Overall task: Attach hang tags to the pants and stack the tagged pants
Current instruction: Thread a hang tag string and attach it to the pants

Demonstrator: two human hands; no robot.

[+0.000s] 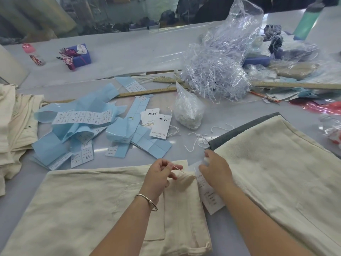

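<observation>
A person works at a cluttered grey worktop [129, 52], both bare hands meeting over a pair of cream pants [83, 206] laid flat at the near edge. The left hand [158, 176], a metal bangle [146, 201] on its wrist, has thumb and forefinger pinched together on a thin pin or string end at a bunched bit of the cloth. The right hand [215, 169] lies just beside it, its fingers curled down onto a white hang tag [210, 198] that rests against the pants' right edge; whether they grip the tag or only press it cannot be told.

To the right, a stack of cream pants [276, 163] lies on top of a grey piece [245, 130]. More cream garments [16, 126] are heaped at the far left edge. Between them lie scattered blue label sheets [77, 119], two white printed tags [156, 124] and loose white strings [195, 139]. A small clear bag of strings [188, 111] stands just behind these, with a large clear bag of plastic fasteners [219, 60] farther back. Two long wooden rulers [147, 92] cross the middle of the worktop.
</observation>
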